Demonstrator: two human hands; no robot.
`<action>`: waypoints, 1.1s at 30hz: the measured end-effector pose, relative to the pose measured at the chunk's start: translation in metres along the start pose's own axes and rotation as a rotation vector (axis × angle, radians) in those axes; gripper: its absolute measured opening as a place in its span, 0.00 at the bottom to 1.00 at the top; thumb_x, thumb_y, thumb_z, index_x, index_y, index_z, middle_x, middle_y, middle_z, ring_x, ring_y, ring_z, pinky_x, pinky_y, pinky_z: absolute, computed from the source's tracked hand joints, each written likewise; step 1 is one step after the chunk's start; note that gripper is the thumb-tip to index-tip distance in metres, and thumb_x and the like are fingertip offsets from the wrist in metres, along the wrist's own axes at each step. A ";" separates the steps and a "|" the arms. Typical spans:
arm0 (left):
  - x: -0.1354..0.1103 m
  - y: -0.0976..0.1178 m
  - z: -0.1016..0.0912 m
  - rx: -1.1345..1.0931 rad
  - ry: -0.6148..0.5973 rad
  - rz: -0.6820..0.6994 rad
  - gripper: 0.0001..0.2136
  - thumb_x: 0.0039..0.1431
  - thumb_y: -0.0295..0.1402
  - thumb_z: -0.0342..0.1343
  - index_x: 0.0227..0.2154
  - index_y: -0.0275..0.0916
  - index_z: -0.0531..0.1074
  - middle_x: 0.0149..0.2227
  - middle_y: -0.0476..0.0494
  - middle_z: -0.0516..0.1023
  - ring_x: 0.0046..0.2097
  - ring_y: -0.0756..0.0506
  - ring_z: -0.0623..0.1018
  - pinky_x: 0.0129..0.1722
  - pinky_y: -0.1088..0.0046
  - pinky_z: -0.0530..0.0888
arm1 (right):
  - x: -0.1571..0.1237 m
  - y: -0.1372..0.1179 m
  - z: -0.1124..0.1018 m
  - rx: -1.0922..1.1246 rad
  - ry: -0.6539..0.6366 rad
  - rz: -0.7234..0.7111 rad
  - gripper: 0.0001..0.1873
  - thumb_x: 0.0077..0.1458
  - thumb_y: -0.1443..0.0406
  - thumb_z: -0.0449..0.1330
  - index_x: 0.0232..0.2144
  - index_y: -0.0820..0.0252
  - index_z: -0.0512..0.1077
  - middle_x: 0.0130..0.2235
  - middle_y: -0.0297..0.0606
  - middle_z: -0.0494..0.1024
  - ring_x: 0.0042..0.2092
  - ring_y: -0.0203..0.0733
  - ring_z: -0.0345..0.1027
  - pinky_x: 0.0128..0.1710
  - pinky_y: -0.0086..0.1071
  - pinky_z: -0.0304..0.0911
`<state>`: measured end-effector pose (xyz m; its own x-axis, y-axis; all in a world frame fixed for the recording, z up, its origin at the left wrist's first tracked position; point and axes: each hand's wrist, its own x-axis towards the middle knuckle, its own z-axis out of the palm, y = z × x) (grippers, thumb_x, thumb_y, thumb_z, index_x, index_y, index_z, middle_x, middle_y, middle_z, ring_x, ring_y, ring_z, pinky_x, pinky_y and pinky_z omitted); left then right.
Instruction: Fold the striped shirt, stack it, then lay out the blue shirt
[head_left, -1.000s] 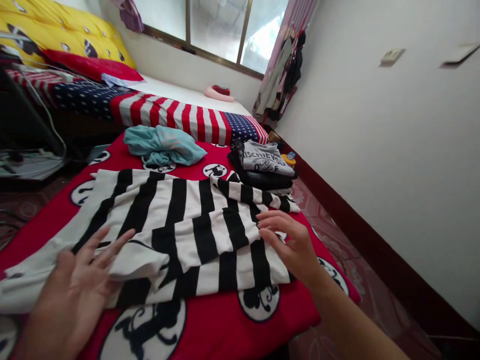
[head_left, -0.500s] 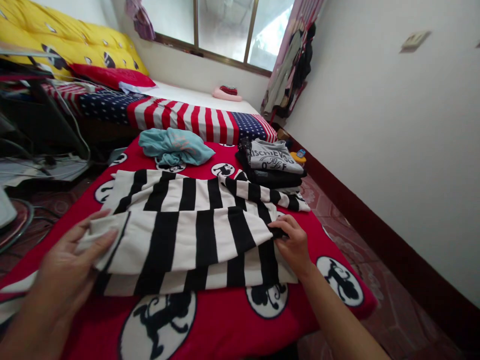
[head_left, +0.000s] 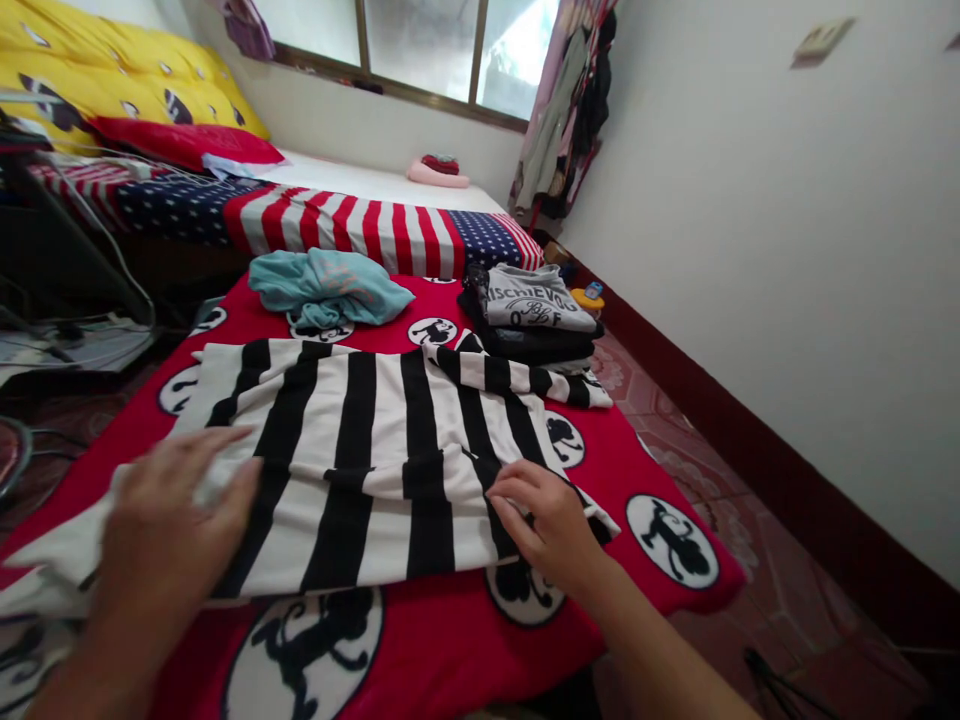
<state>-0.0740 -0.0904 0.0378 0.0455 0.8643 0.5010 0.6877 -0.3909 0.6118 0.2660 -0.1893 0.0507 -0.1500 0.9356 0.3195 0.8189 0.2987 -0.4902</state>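
A black-and-white striped knit garment (head_left: pixel 390 430) lies spread over the red blanket, with wrinkles across its middle. One striped sleeve (head_left: pixel 525 377) runs out to the right, towards the folded pile. Above the garment's left part is my left hand (head_left: pixel 176 520), somewhat blurred, with thumb and fingers apart and no cloth between them. My right hand (head_left: pixel 547 515) rests at the lower right of the garment, fingers loosely stretched over the stripes, not visibly gripping cloth. Part of the fabric under both hands is hidden.
A crumpled light-blue garment (head_left: pixel 330 287) lies at the back of the red blanket (head_left: pixel 420 640). Folded clothes (head_left: pixel 536 310) are stacked at the back right. Beyond stands a bed with a flag-patterned cover (head_left: pixel 345 228). Cables and a dark stand (head_left: pixel 67 240) are at left, a wall at right.
The folded-over striped section has been let go and now lies flat on the garment. My left hand has released the pale edge; my right hand has moved slightly left. The view has shifted.
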 end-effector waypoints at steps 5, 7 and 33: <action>0.008 0.072 0.074 -0.015 -0.333 0.125 0.20 0.58 0.49 0.53 0.47 0.41 0.73 0.44 0.43 0.79 0.47 0.39 0.76 0.49 0.60 0.71 | 0.031 0.008 0.029 -0.016 0.116 0.196 0.13 0.55 0.67 0.60 0.44 0.59 0.72 0.44 0.41 0.74 0.47 0.46 0.68 0.49 0.38 0.63; 0.015 0.085 0.097 -0.098 -0.456 0.075 0.22 0.57 0.47 0.56 0.50 0.42 0.71 0.37 0.46 0.80 0.40 0.42 0.78 0.42 0.65 0.73 | 0.037 0.008 0.034 -0.004 0.126 0.217 0.15 0.54 0.67 0.61 0.46 0.59 0.71 0.45 0.42 0.74 0.48 0.47 0.68 0.49 0.40 0.63; 0.020 0.071 0.158 -0.031 -0.335 0.216 0.08 0.63 0.27 0.49 0.34 0.41 0.73 0.38 0.43 0.74 0.42 0.42 0.73 0.42 0.61 0.71 | -0.015 0.030 0.063 -0.333 0.123 0.102 0.30 0.59 0.69 0.53 0.63 0.49 0.58 0.65 0.38 0.61 0.65 0.49 0.54 0.59 0.51 0.59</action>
<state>0.0902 -0.0513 -0.0055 0.4240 0.8148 0.3954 0.6147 -0.5795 0.5350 0.2582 -0.1827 -0.0205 -0.0075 0.9219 0.3874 0.9647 0.1087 -0.2400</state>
